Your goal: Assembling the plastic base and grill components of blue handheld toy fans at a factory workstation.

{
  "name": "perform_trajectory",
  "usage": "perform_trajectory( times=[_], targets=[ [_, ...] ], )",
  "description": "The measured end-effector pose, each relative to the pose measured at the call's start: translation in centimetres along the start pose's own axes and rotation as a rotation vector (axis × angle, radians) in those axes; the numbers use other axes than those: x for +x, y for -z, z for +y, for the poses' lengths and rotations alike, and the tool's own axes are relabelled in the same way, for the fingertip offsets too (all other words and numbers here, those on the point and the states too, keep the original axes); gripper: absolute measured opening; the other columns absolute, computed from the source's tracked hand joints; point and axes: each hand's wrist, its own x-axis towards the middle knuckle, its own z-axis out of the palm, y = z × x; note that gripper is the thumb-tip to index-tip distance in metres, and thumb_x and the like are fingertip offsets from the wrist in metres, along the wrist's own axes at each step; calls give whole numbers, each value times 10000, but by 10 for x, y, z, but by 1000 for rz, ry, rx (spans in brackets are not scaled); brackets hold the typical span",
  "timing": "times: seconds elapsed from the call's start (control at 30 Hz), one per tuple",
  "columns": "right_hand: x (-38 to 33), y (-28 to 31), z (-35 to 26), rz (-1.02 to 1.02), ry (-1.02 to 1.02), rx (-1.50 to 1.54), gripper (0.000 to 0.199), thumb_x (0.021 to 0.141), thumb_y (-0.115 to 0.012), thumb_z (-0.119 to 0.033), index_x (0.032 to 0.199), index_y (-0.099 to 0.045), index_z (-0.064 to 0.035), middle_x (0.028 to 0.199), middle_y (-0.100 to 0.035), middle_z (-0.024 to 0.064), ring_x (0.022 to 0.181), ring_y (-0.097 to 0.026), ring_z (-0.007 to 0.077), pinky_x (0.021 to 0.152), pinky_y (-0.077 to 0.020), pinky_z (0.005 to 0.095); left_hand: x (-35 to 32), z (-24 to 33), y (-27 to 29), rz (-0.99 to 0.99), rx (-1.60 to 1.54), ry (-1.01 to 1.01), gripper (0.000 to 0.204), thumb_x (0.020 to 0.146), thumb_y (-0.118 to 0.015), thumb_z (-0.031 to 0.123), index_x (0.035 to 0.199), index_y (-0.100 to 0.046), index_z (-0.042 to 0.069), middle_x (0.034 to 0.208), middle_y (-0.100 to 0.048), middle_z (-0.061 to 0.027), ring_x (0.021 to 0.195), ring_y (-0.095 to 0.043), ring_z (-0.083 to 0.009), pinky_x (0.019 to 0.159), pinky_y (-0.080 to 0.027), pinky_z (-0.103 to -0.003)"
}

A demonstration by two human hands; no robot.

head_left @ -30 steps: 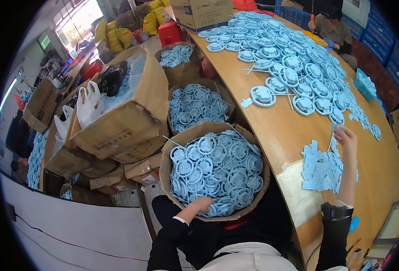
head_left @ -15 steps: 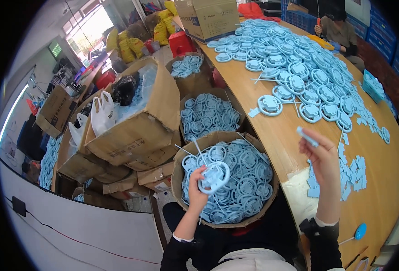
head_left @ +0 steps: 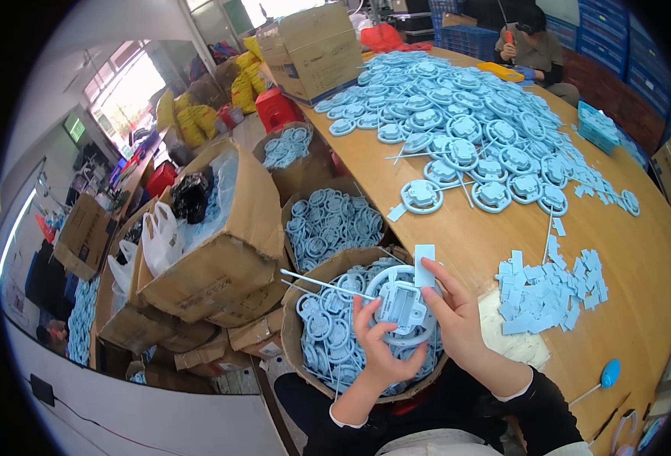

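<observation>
My left hand (head_left: 383,349) grips a light blue plastic ring-shaped part (head_left: 402,304) with a long thin stem pointing left. A rectangular recess shows in the middle of its housing. Between the thumb and fingers of my right hand (head_left: 457,315) is a small flat light blue plate (head_left: 424,262), held upright at the ring's upper right edge. Whether plate and ring touch I cannot tell. Both hands are above a round cardboard bin (head_left: 296,342) full of similar ring parts (head_left: 322,323).
A large heap of ring parts (head_left: 464,129) covers the far table (head_left: 616,266). Loose plates (head_left: 548,292) lie to my right, near a blue round-headed stick (head_left: 610,372). More bins and cardboard boxes (head_left: 214,266) stand left. A co-worker (head_left: 536,49) sits at the far right.
My right hand has come left and down from over the table with the plate, to the ring part. My left hand has moved right and turned the ring part's recess into view.
</observation>
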Motion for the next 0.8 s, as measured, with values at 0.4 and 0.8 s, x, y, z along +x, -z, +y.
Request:
perform_trajectory(
  times=[0.4, 0.8],
  targets=[
    [5, 17, 9, 49, 159, -197, 298, 817, -496, 12, 1114, -512, -9, 978, -548, 60, 868, -513, 94, 750, -403, 207, 13, 20, 8, 4, -1405, 1248, 445, 823, -487, 58, 1234, -317, 59, 1176, -431, -109, 1049, -488, -239, 827, -459, -417],
    [-14, -6, 9, -23, 85, -276, 188, 746, -593, 20, 927, -547, 29, 903, -491, 86, 750, -600, 139, 599, -492, 218, -12, 14, 9, 295, -764, 770, 853, 678, -692, 48, 1310, -118, 52, 1217, -332, -155, 1105, -403, -234, 900, -383, -344]
  ],
)
